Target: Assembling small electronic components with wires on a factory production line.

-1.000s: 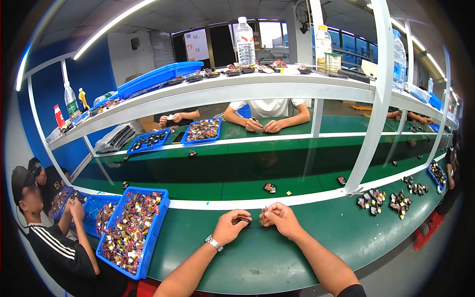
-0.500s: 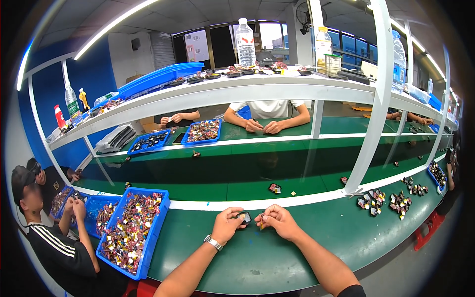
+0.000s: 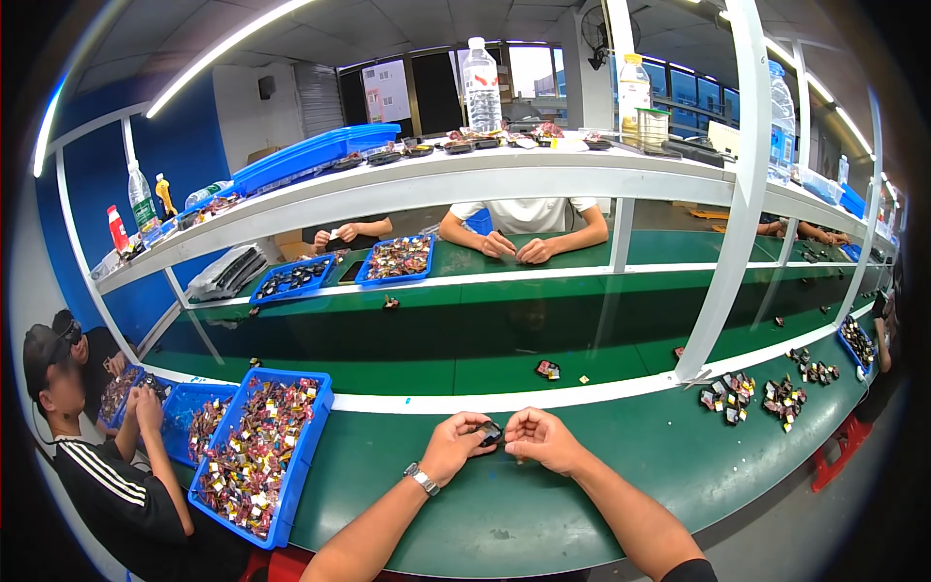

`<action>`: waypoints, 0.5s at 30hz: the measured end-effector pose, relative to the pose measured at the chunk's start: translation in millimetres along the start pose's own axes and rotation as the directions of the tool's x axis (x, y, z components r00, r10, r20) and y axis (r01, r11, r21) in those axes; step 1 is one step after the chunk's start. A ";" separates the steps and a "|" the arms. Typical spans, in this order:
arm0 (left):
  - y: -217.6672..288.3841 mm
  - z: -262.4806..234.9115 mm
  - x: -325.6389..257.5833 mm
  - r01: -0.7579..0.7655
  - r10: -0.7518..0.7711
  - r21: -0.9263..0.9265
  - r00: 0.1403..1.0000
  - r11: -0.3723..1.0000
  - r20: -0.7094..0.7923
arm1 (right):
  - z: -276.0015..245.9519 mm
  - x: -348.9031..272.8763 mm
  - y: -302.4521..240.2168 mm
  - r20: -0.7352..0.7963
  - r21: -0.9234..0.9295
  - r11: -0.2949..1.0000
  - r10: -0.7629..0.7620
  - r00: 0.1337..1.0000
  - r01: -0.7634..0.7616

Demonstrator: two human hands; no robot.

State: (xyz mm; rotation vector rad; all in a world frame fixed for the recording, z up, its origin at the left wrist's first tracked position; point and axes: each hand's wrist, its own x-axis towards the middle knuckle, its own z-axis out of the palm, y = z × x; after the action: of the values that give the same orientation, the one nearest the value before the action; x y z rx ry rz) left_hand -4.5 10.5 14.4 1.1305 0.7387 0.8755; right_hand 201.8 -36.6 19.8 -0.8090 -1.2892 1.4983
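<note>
Over the near green work surface (image 3: 504, 524), my left hand (image 3: 458, 450) holds a small black plastic casing (image 3: 493, 434) between thumb and fingers. A metal-banded watch (image 3: 421, 478) sits on that wrist. Just right of the casing, my right hand (image 3: 539, 441) is closed in a pinch, fingertips close to the casing's edge. What lies in that pinch is too small and covered to name. To the left of my arms, a blue tray (image 3: 323, 412) is heaped with small parts in red, yellow and white wrapping or wiring.
Beyond a white rail (image 3: 436, 403), a dark green belt carries scattered pieces, one a small black-and-red part (image 3: 548, 370). Piles of black parts (image 3: 729, 398) lie at right. A white post (image 3: 742, 194) and shelf (image 3: 436, 179) rise ahead. A co-worker (image 3: 116, 475) sits at left.
My hands have come closer together, and the casing has tilted, showing its dark side. Pieces on the belt have shifted slightly to the right.
</note>
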 end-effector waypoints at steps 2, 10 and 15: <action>-1.3 -0.2 -0.3 0.006 -0.006 0.017 1.000 1.000 0.006 | -1.8 2.6 7.0 -0.008 -0.048 0.998 -0.036 0.999 0.035; -3.7 -0.2 -1.7 0.018 -0.019 0.066 1.000 0.998 0.011 | 0.2 1.0 11.8 -0.015 -0.067 0.993 -0.101 0.995 0.100; -3.8 -0.4 -3.1 0.019 -0.019 0.074 1.000 0.997 0.000 | 5.3 1.1 6.0 -0.113 -0.209 0.978 -0.027 0.993 0.003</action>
State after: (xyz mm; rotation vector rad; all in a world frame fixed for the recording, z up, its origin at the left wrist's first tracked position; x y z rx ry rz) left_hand -5.4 7.3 10.9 1.1876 0.7859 0.8371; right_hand 195.1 -37.1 15.3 -1.0040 -1.3773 1.2989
